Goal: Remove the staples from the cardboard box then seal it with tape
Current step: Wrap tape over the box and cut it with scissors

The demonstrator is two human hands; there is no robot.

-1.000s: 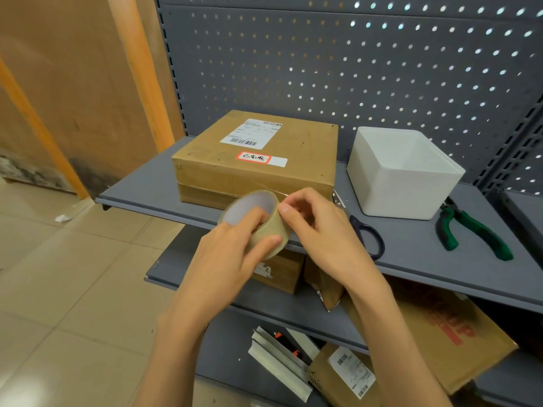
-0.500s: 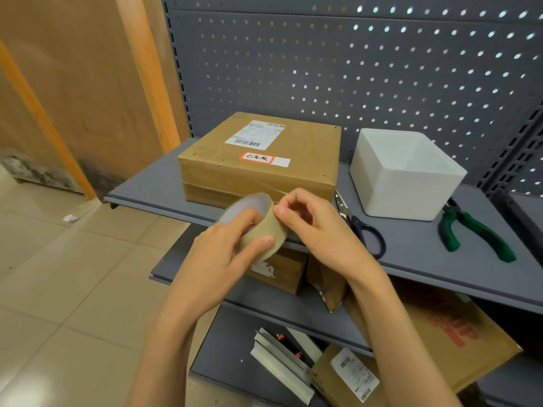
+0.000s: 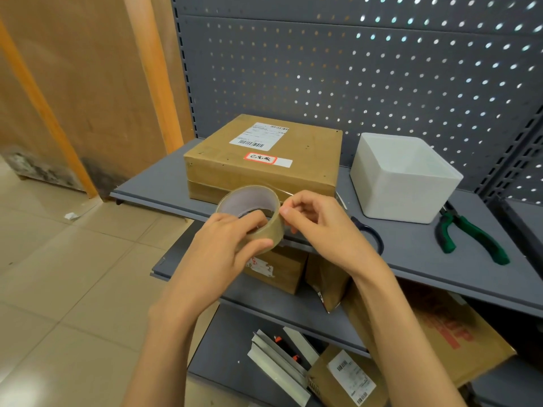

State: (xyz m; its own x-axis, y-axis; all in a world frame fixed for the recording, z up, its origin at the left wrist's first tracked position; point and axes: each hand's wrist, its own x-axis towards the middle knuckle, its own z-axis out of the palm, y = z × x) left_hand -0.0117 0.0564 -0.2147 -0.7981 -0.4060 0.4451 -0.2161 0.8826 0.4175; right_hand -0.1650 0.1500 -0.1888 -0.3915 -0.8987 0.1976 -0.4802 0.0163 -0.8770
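My left hand grips the tape roll through its core, just before the cardboard box; my right hand pinches its edge. Light, rigid, tacky.

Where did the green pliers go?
The green pliers lie on the grey shelf at the far right of the head view, just right of the white tub.

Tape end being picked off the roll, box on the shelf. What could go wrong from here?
1. The right hand pinches at the edge of the brown packing-tape roll held by the left hand; the end may tear or re-stick.
2. Both hands are busy, so the brown cardboard box on the grey metal shelf is unsteadied and may slide when tape is pressed on.
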